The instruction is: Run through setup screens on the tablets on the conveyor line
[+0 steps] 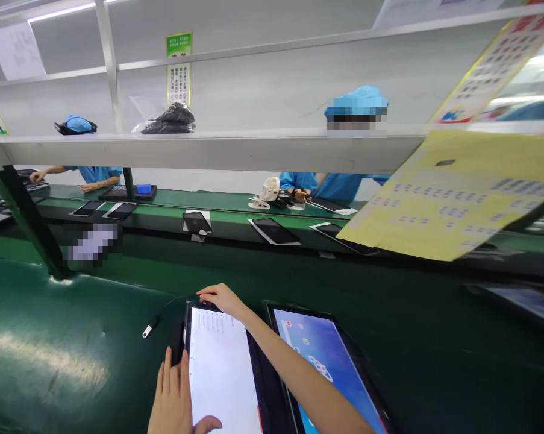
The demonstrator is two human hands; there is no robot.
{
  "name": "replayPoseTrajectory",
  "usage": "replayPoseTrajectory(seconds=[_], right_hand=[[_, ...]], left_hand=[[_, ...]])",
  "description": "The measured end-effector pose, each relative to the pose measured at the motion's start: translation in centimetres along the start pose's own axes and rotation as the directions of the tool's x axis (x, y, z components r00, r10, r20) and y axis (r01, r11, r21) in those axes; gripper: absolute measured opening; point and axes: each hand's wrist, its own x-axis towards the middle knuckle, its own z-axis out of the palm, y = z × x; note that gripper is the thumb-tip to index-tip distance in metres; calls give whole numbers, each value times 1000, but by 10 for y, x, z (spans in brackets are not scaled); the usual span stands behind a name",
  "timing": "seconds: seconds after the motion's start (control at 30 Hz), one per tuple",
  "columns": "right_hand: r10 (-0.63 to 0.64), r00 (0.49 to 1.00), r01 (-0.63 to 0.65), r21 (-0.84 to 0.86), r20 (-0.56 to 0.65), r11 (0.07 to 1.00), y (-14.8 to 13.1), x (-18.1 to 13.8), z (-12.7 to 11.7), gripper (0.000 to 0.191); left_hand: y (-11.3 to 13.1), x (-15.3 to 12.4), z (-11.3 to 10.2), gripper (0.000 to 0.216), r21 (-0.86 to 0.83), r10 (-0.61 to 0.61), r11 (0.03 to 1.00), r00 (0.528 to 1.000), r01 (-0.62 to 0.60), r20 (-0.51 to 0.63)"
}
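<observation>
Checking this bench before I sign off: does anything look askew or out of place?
The yellow sheet hanging at upper right tilts steeply, its corner dangling over the belt. A loose cable plug lies unplugged on the green mat beside the white-screen tablet.

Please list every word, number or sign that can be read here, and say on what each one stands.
None can be read.
White tablet screen: small lines, blurred.
Blue tablet screen: icons only.
Green and yellow notice: characters too small.
Yellow sheet: blurred rows.
Hanging chart: too small.
</observation>
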Motion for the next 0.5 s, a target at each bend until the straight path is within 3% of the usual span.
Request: replayPoseTrajectory(seconds=[0.2,0.5], right_hand=[[-11,1000,11,6,6,1000,1,3,1,15],[4,1000,-5,-40,-10,999,0,-4,2,17]], left_hand=[[1,5,-8,107,14,21,1000,1000,-21,-8],[0,2,-8,109,-23,-1,1000,997,2,73]])
